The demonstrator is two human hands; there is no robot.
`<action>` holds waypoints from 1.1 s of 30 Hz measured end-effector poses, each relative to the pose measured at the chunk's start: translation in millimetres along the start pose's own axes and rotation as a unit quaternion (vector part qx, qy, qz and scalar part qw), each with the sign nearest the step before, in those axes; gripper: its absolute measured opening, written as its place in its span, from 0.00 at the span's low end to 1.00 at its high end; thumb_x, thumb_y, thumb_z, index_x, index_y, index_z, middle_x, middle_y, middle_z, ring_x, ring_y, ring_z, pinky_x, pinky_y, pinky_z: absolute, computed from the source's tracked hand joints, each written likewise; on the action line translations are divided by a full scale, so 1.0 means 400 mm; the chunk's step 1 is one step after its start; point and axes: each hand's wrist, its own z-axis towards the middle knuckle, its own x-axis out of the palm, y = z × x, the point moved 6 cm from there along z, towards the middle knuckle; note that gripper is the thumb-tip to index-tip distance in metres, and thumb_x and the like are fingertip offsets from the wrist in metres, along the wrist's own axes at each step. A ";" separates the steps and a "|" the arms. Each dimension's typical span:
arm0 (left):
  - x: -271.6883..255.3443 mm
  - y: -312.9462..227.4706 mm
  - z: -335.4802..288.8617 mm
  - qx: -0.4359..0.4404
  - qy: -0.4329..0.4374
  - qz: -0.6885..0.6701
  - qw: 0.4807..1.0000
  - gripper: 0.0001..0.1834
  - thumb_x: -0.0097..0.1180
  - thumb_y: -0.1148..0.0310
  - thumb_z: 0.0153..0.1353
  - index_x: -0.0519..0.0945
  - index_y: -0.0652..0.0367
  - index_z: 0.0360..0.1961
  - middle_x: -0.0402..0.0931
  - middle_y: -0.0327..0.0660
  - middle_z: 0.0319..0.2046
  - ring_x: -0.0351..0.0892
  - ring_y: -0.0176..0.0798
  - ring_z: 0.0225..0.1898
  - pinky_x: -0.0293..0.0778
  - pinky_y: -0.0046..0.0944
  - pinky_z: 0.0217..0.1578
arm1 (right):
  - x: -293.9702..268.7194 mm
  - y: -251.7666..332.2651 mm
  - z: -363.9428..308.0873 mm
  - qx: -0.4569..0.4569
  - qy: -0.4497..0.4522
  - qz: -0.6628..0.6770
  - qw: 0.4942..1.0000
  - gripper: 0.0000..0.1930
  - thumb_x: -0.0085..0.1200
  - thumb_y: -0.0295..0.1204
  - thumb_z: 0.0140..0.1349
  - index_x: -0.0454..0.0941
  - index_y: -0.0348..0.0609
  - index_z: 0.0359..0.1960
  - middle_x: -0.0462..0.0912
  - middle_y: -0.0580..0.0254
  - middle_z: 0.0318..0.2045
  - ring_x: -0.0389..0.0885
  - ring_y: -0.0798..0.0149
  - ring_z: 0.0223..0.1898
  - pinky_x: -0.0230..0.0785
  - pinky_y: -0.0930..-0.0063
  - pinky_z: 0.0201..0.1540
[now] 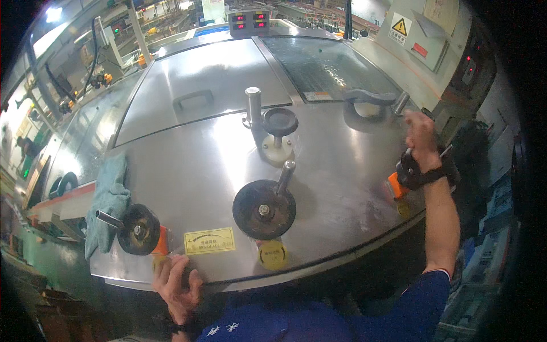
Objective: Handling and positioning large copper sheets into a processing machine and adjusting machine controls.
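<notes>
My right hand (420, 137) reaches to the right side of a steel machine cover (342, 176). Its fingers curl over a small black knob (427, 113), mostly hidden, beside a short metal post (401, 103). Below that wrist, partly covered by it, sits a black handwheel (407, 169) with an orange block (395, 186). At the cover's front edge rests my left hand (178, 285), thumb apart from the fingers, holding nothing visible. Just beyond its fingertips are an orange block (162, 241) and the left handwheel (138, 229) with its crank handle.
A centre handwheel (264, 210) stands up from the cover, with a black knob (280, 121) and metal post (253, 105) behind it. A teal cloth (108, 202) drapes over the left edge. Farther back are a glass panel (336, 65) and a red-digit display (249, 21).
</notes>
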 end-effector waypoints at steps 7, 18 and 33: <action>-0.004 -0.001 -0.001 0.003 -0.003 0.015 1.000 0.15 0.62 0.69 0.52 0.83 0.65 0.41 0.83 0.52 0.38 0.82 0.59 0.41 0.77 0.54 0.46 | -0.134 -0.065 -0.184 0.003 -0.090 0.129 0.988 0.13 0.58 0.39 0.68 0.74 0.46 0.28 0.63 0.76 0.16 0.58 0.77 0.12 0.51 0.78 0.15; -0.016 0.007 -0.017 -0.013 -0.010 0.023 1.000 0.15 0.62 0.68 0.56 0.83 0.67 0.41 0.83 0.52 0.38 0.81 0.59 0.42 0.75 0.53 0.48 | -0.168 -0.070 -0.142 0.011 -0.124 0.116 0.985 0.12 0.55 0.34 0.71 0.72 0.46 0.29 0.63 0.76 0.16 0.58 0.79 0.13 0.53 0.79 0.15; -0.002 -0.022 0.005 -0.022 -0.009 0.033 0.999 0.12 0.60 0.68 0.60 0.82 0.67 0.40 0.82 0.52 0.36 0.80 0.59 0.40 0.75 0.52 0.46 | -0.047 -0.061 0.015 -0.024 -0.053 0.002 0.998 0.14 0.58 0.37 0.66 0.75 0.43 0.26 0.63 0.76 0.15 0.58 0.78 0.13 0.52 0.78 0.14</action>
